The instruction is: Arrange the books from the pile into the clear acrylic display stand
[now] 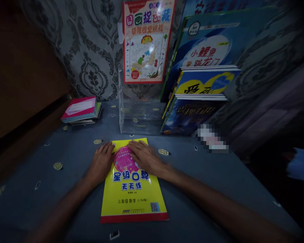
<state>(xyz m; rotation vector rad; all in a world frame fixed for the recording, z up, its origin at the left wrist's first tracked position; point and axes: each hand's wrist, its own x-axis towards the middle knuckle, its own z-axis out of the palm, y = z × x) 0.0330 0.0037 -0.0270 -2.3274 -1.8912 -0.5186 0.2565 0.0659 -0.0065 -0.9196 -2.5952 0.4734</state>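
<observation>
A yellow workbook [131, 197] with a red bottom strip lies face up on the cloth-covered surface, its title towards me. On its upper left edge rests my left hand [103, 161], fingers stretched forward and fingertips touching the cover's edge. My right hand [146, 157] lies flat across the upper right of the cover, partly over the pink circle printed there. Neither hand is wrapped round the book. Beyond it stands a clear acrylic rack [139, 125], with a red-bordered picture book [148, 50] upright at its back.
Several upright books, among them a blue-and-yellow book [207, 81] and a dark blue book [192, 116], fill the rack's right side. A small stack with a pink book [81, 107] on top lies at back left. Patterned wallpaper [91, 74] closes the back.
</observation>
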